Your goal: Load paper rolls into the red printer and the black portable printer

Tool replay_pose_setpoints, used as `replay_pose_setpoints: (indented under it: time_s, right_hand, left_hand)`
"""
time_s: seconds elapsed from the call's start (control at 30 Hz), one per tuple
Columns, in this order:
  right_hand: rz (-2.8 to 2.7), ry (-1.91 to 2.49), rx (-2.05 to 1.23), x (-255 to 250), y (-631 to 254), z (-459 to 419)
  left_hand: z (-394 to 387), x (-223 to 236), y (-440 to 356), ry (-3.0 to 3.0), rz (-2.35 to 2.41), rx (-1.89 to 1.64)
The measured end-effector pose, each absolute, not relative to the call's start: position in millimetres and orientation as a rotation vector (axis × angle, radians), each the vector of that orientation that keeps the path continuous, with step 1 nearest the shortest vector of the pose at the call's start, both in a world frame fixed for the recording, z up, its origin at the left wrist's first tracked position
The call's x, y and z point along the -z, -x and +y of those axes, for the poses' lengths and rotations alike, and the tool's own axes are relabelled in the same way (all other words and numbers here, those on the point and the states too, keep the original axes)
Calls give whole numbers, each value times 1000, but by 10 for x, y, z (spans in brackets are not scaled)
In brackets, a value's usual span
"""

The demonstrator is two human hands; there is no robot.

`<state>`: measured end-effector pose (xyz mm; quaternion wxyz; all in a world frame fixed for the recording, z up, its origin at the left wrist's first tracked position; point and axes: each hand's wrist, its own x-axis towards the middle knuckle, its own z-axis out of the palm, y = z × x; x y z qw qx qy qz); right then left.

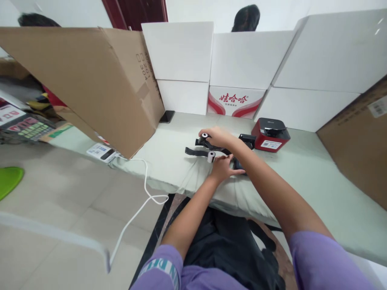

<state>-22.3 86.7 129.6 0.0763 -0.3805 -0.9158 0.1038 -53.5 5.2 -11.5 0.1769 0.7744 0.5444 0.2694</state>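
Head view shows both hands close together over the middle of the table [169, 157]. The right hand [218, 136] is farther away, back side up, fingers bent around a black roll [203, 138] with a white end. The left hand [222, 168] is nearer, its thumb poking out to the right and its other fingers curled; I cannot tell if it grips anything. A white roll [211, 157] and a dark curved strip [195, 152] are just left of the hands.

Between the left thumb and the right arm [266, 177] is a dark thing [238, 163], mostly hidden and hard to make out. Beyond the right arm, a black piece [248, 139] is near a red box [270, 136].

White boxes [254, 56] make a far wall, with a person's dark hair [246, 18] above. A big cardboard box [121, 88] blocks the left, beside a phone [167, 117]. A white cable [146, 177] hangs at the near left.
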Motion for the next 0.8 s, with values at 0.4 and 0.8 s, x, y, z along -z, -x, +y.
replay_pose_setpoints:
  time_s: [0.4,0.8]
  right_hand:
    - [-3000,1233,-173,-1011,379,912]
    - [-2744,1449,130,-834,-106,126]
  left_hand:
    - [64,68,511,-2147,1545,-677]
    - [62,168,454,-2175,1574,-736]
